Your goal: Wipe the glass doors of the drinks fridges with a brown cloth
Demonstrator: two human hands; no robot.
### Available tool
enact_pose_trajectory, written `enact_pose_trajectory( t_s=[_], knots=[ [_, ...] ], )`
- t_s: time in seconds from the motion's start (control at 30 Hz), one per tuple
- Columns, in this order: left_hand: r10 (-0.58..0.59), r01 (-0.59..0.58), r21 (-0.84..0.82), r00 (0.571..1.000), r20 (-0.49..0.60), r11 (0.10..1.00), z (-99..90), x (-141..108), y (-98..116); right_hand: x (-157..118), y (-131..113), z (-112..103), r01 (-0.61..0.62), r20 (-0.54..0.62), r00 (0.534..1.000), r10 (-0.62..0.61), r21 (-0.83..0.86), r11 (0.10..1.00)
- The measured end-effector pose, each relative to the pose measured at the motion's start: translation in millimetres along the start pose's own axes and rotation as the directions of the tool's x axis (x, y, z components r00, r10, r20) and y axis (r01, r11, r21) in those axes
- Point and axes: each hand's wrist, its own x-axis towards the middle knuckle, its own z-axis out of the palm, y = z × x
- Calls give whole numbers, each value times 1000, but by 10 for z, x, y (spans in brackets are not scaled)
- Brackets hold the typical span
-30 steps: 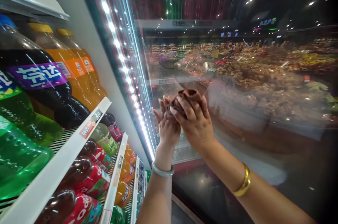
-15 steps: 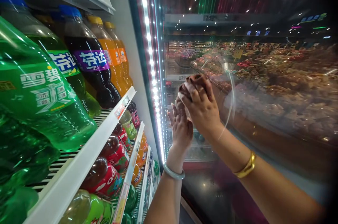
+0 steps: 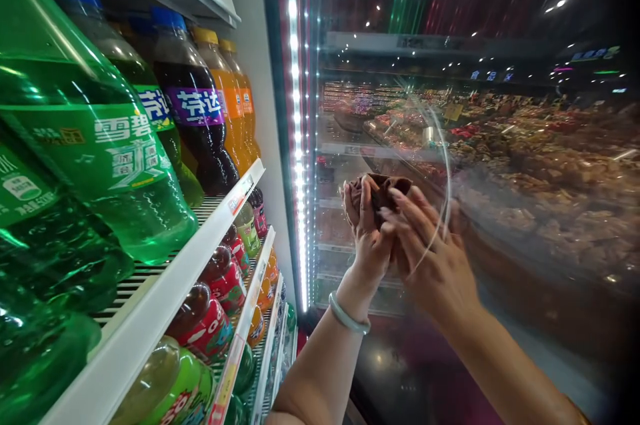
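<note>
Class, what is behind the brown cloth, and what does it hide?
Behind the brown cloth is a glass panel, visible around it. The patch directly under the cloth cannot be seen.

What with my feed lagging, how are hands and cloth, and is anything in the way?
Left hand on brown cloth. Right hand at cloth, blurred, grip unclear. Bottles shelved left, apart from hands, not blocking.
</note>
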Motion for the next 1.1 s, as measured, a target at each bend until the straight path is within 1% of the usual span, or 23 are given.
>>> enact_pose_trajectory(
  t_s=[0.03,0.07,0.1,0.13,0.17,0.2,0.27,0.33,0.4,0.47,0.5,0.57,0.6,0.63,0.67,0.7,0.73,0.8,0.87,0.93,1.0,1.07,1.1],
  knots=[
    [-48,47,-25,996,-76,999,33,90,4,-87,57,-63,-23,8,1000,23,-53,998],
    [-125,113,-81,979,-163,990,55,165,-2,-176,112,-114,-41,-2,999,41,-114,993],
    [-171,142,-132,954,-246,981,67,213,-19,-258,160,-154,-47,-19,999,45,-176,983],
    [-182,134,-172,936,-302,976,72,227,-46,-326,196,-183,-39,-37,999,31,-229,973],
    [-168,109,-190,929,-330,976,72,202,-78,-375,220,-201,-16,-41,999,6,-266,964],
    [-140,81,-186,933,-330,979,71,137,-108,-403,230,-211,10,-38,999,-22,-289,957],
    [-109,62,-159,946,-305,985,75,-92,-139,-404,218,-211,37,-15,999,-45,-315,948],
    [-108,69,-143,951,-288,987,95,-370,-105,-362,185,-199,34,14,999,-32,-324,946],
    [-79,39,-150,960,-270,988,121,-557,-25,-320,159,-190,29,32,999,-20,-328,944],
    [8,-53,-162,964,-267,985,134,-545,38,-302,154,-189,33,32,999,-24,-325,945],
    [70,-117,-162,959,-274,980,129,-458,44,-302,160,-190,39,23,999,-33,-321,946],
    [185,-234,-141,937,-295,962,101,-185,-2,-311,187,-187,43,5,999,-43,-315,948],
    [203,-249,-126,933,-296,960,84,-44,-42,-315,202,-182,42,2,999,-44,-313,949],
    [177,-222,-118,935,-306,968,74,71,-79,-316,216,-173,41,0,999,-43,-314,949],
    [134,-177,-113,941,-310,978,74,138,-103,-313,228,-162,43,0,999,-45,-314,949],
    [81,-118,-104,948,-309,988,86,145,-105,-306,238,-153,47,0,999,-49,-312,949],
    [36,-67,-94,952,-305,993,109,89,-82,-298,244,-150,57,1,998,-60,-305,951],
    [3,-28,-83,957,-289,996,173,-173,26,-297,250,-178,72,19,997,-70,-277,958],
    [51,-89,-125,960,-276,988,236,-504,166,-356,251,-277,29,55,998,-15,-258,966],
    [107,-153,-195,967,-230,969,280,-722,287,-506,258,-439,-74,66,993,98,-301,951],
    [138,-187,-239,969,-207,953,305,-738,381,-734,288,-618,-157,40,981,187,-397,904],
    [124,-175,-263,972,-199,949,318,-609,482,-975,344,-752,-180,16,977,214,-485,856],
    [114,-166,-268,973,-201,949,324,-534,542,-1077,376,-789,-167,16,979,205,-516,840]
  ],
)
